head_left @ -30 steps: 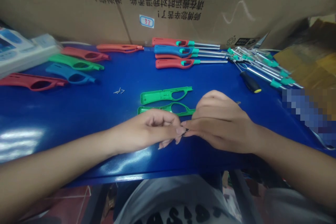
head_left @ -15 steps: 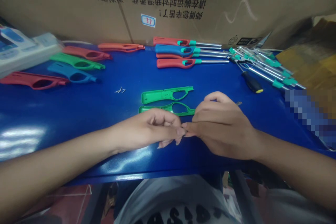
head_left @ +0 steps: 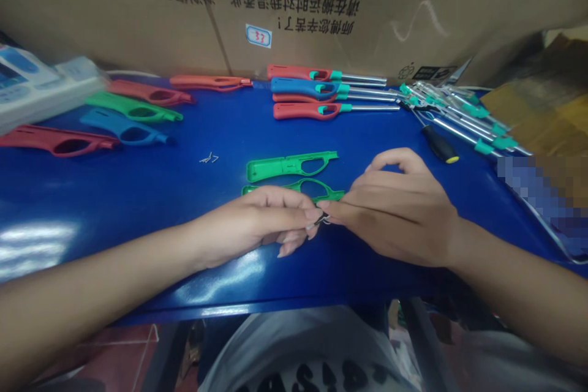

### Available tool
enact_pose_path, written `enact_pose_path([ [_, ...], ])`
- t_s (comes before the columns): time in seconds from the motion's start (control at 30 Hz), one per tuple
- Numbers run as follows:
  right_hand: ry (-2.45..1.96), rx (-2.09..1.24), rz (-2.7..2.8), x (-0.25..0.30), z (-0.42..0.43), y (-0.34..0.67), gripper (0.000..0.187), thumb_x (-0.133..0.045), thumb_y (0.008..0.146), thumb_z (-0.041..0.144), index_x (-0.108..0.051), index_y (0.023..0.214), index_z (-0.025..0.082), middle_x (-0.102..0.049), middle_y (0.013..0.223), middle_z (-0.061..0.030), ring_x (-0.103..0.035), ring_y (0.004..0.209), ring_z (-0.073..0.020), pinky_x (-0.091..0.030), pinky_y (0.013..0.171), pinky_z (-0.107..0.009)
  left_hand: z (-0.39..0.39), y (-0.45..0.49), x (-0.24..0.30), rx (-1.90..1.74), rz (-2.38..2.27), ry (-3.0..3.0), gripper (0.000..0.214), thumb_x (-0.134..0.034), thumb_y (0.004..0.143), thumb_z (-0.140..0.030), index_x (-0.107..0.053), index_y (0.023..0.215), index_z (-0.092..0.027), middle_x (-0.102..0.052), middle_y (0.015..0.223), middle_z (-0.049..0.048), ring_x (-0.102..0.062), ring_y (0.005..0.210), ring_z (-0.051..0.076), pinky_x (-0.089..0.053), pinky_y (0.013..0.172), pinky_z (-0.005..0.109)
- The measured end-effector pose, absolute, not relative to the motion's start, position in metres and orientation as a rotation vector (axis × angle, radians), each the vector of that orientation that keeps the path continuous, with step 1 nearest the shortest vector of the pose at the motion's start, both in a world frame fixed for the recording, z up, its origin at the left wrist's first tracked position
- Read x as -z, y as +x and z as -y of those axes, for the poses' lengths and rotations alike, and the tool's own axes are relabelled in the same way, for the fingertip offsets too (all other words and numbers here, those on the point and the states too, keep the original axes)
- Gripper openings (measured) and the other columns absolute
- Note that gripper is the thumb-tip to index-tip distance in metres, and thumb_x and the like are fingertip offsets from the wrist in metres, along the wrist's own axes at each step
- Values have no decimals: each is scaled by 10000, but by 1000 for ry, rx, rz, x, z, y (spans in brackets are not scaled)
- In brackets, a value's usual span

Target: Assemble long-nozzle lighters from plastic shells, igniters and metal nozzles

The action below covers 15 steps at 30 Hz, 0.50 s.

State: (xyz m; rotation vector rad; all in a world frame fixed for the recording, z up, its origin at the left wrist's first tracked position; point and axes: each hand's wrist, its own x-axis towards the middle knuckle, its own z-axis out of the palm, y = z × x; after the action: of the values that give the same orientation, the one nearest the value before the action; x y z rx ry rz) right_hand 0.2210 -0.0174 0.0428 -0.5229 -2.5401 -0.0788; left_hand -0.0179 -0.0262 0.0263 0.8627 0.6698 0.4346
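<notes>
My left hand (head_left: 261,220) and my right hand (head_left: 395,208) meet fingertip to fingertip low over the blue table (head_left: 138,196). Between the pinched fingers sits a tiny dark metal part (head_left: 324,218), held by both hands. Just behind the fingertips lie two green lighter shell halves, one (head_left: 289,166) farther back and one (head_left: 316,190) partly hidden by my hands.
Red, green and blue empty shells (head_left: 128,109) lie at the left. Assembled lighters (head_left: 321,90) with metal tubes sit at the back, loose tubes with teal collars (head_left: 463,113) at the right, beside a black screwdriver (head_left: 438,147). Small metal clips (head_left: 209,158) lie mid-table. Cardboard boxes (head_left: 294,6) stand behind.
Both hands have shifted slightly away from me, toward the near green shell. The right index finger has lifted and curled. The small part now shows between the fingertips.
</notes>
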Motion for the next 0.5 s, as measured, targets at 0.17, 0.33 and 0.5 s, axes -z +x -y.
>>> enact_pose_path([
  [0.17,-552,92,2522,-44,20,218,218,-571,1036,142,-679,869,231,-784,810,70,-668,707,-98,-449,859,-363,26,-19,-27,-416,-643,841,232,-662,956,-268,-686,769,-133,-474,609,-26,-462,558,86,-411,544,192],
  [0.33,-553,74,2498,-45,20,217,262,-553,1049,159,-667,833,253,-776,793,80,-666,696,-94,-454,861,-368,26,-20,-26,-410,-635,829,248,-650,965,-266,-686,758,-134,-471,613,-25,-469,561,84,-407,543,188],
  [0.5,-514,88,2506,-45,21,216,290,-595,1024,146,-641,751,233,-761,757,69,-646,660,-86,-461,823,-371,26,-20,-27,-405,-627,848,263,-632,973,-243,-676,739,-133,-474,604,-25,-457,548,83,-395,537,192],
])
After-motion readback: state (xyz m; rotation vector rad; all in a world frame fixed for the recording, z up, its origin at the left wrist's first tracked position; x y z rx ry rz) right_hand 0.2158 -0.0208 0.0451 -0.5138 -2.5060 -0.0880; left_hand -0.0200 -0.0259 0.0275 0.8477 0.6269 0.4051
